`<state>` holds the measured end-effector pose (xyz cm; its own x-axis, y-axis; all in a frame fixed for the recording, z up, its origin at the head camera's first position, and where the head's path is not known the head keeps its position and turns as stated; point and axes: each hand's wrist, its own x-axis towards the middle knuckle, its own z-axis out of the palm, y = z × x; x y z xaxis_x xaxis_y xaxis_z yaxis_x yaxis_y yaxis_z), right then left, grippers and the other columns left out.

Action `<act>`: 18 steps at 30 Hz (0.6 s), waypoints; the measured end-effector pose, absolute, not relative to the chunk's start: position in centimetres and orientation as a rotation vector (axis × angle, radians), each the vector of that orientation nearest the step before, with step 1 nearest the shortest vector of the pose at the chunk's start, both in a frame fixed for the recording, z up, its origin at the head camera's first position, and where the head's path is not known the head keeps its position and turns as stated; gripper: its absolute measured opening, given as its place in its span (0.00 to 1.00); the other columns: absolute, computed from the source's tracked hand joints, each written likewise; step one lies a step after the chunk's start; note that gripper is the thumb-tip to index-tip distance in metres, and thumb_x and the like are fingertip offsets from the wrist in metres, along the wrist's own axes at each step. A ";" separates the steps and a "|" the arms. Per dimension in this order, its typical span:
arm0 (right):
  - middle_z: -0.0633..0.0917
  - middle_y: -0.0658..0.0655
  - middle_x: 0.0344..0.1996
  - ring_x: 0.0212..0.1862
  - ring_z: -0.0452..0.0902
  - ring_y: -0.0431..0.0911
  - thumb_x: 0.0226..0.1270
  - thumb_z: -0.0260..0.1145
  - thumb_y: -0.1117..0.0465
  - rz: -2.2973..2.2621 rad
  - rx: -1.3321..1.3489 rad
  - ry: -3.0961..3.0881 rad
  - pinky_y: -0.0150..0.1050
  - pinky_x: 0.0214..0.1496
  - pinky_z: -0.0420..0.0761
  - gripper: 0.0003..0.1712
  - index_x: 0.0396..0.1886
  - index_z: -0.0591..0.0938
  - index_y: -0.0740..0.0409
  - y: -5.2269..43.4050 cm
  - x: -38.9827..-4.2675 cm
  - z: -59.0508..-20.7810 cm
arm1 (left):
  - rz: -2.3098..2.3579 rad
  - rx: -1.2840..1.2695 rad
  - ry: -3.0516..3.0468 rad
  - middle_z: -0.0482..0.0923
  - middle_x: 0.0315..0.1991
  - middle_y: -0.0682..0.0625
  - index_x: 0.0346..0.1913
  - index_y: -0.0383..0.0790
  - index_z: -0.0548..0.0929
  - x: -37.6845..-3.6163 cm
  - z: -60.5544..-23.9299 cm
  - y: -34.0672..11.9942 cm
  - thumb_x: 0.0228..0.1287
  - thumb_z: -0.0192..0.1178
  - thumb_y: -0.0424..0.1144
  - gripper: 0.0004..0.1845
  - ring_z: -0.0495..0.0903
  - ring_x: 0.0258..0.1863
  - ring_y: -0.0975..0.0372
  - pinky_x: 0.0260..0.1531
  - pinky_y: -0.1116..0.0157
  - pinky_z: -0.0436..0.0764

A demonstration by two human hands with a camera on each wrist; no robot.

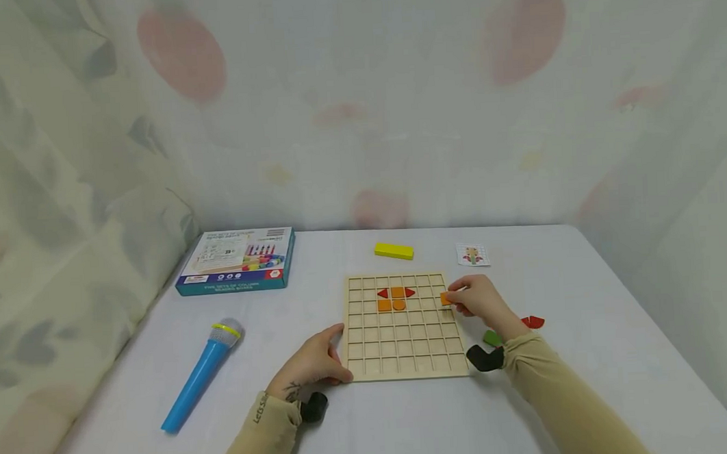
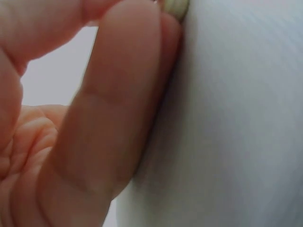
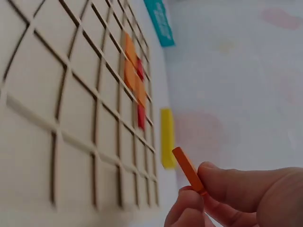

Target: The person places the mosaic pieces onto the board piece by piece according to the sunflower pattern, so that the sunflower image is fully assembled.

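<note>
The right hand (image 1: 480,300) pinches one orange tile (image 1: 445,298) near the rim of the gridded board (image 1: 405,348), at two o'clock from its middle. At eight o'clock, the left hand (image 1: 311,356) touches the board's side and near corner; whether it grips or merely presses, I cannot tell. The board bears two red triangles (image 1: 410,292), two orange squares (image 1: 385,305) and one orange disc (image 1: 399,305), grouped towards twelve.

Beyond it lie one yellow block (image 1: 393,251) at twelve, one picture card (image 1: 472,254) between one and two, red pieces (image 1: 533,322) at three, hard to count, and a partly hidden green piece (image 1: 491,338) just past three. One microphone (image 1: 201,376) lies between eight and nine, well apart; one box (image 1: 236,261) at ten, near the far edge.

The white tabletop (image 1: 411,423) stretches widely nearward and rightward, meeting a strawberry-printed curtain (image 1: 372,151) at twelve; a leaf-printed curtain (image 1: 62,236) flanks nine.
</note>
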<state>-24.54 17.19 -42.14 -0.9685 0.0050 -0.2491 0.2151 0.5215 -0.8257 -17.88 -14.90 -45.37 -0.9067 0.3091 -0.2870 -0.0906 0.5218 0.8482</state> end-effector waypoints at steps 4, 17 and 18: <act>0.77 0.57 0.16 0.16 0.70 0.41 0.52 0.64 0.63 -1.491 0.187 2.526 0.32 0.19 0.71 0.12 0.35 0.76 0.65 14.3 -25.5 -43.8 | 1.362 0.199 2.356 0.72 0.20 0.45 0.65 0.37 0.53 -17.8 -45.4 -14.9 0.30 0.72 0.31 0.54 0.73 0.15 0.60 0.18 0.64 0.74; 0.77 0.53 0.21 0.25 0.69 0.45 0.48 0.67 0.58 -1.114 0.092 2.834 0.34 0.24 0.67 0.08 0.22 0.78 0.58 10.8 -27.0 -45.1 | 1.352 0.193 2.356 0.72 0.20 0.45 0.66 0.38 0.52 -18.0 -45.6 -15.0 0.29 0.72 0.33 0.55 0.74 0.15 0.60 0.17 0.64 0.74; 0.77 0.52 0.21 0.26 0.69 0.45 0.48 0.67 0.58 -1.084 0.094 2.846 0.35 0.25 0.67 0.08 0.22 0.78 0.57 10.7 -27.0 -45.1 | 1.352 0.193 2.358 0.72 0.20 0.45 0.66 0.38 0.52 -18.0 -45.6 -15.0 0.29 0.72 0.33 0.55 0.73 0.15 0.60 0.17 0.64 0.74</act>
